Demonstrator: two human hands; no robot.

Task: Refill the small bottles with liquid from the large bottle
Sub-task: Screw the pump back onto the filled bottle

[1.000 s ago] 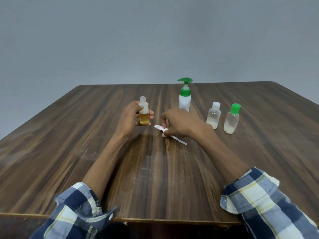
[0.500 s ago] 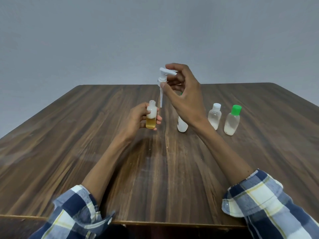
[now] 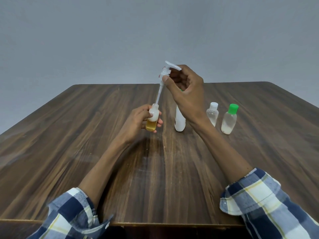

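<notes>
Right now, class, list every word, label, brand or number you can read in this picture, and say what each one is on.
None can be read.
The small bottle, the white pump, the large bottle, the white-capped bottle and the green-capped bottle show no print.
The table and the shirt sleeves bear none either.

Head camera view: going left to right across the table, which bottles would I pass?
Small open bottle of amber liquid held in the left hand → tall white bottle → clear white-capped bottle → clear green-capped bottle.
</notes>
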